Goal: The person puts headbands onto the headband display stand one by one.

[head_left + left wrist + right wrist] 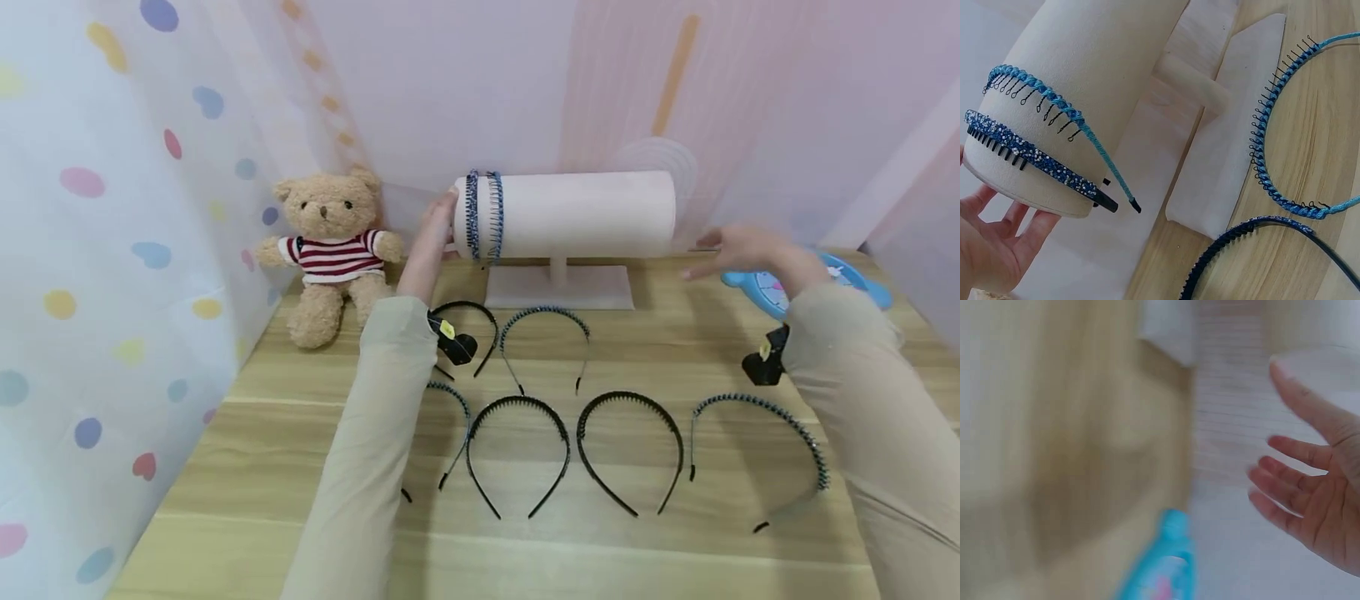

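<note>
While two headbands (496,218) hug one end of the white roll (585,212), seen from the head, loose headbands (519,400) lie on the table (555,567), arches toward the roll, presumably for easy reach. Left wrist: left hand (1004,244) has fingers extended against the roll's end, likely steadying it; the stand (1229,156) lifts the roll, leaving room for the bands' tips to hang. Right wrist, blurred: right hand (1335,500) spread loosely, holding nothing, near a blue plastic thing (1172,556), perhaps parked aside, out of the way
</note>
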`<state>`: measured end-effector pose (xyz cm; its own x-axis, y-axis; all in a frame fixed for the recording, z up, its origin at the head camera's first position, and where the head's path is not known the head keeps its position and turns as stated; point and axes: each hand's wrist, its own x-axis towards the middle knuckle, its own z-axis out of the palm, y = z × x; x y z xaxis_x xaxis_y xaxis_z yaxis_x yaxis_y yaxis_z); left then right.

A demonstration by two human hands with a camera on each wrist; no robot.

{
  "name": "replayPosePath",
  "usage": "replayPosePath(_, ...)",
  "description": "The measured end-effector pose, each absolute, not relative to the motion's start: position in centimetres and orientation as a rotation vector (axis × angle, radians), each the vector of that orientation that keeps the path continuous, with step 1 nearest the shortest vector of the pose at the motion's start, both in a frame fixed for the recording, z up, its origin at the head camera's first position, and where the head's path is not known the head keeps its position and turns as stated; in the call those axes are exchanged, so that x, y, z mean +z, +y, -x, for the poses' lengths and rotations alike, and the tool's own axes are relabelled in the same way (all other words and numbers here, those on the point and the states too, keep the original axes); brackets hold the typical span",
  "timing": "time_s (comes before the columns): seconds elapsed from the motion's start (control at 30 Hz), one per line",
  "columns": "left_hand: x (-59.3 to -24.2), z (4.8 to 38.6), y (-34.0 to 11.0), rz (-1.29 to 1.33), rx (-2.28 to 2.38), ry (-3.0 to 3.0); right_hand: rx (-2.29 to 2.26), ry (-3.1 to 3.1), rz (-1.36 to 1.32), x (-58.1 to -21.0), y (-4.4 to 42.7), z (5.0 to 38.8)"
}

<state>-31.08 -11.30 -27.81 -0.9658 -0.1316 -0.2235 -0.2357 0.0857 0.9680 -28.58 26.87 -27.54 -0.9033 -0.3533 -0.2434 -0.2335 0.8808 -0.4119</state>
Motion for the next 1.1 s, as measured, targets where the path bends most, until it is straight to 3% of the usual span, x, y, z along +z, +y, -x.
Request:
replayPosePath(0.2, -27.2, 31.2, -11.3, 0.38, 2.043, 2.257, -0.685, 2.523, 0.527, -32.0, 24.3, 28.4)
replayPosePath(0.47, -27.4, 30.9, -10.8, 0.341, 2.023, 2.293, -0.721, 2.574, 0.587, -35.1, 16.9, 28.8)
replayPosePath(0.67, -27.9, 30.9, -10.5, 0.339, 2.022, 2.282, -0.642, 2.741, 0.571, -36.8, 14.6, 28.8)
replayPosePath(0.87, -27.8, 31.0, -10.8, 0.363, 2.025, 2.261, -0.607, 2.675, 0.555, -35.6, 16.0, 28.7)
replayPosePath(1.1, -27.5, 30.6, -11.6, 0.392, 2.019, 2.284, -0.892, 2.483, 0.346, -33.2, 21.7, 28.7)
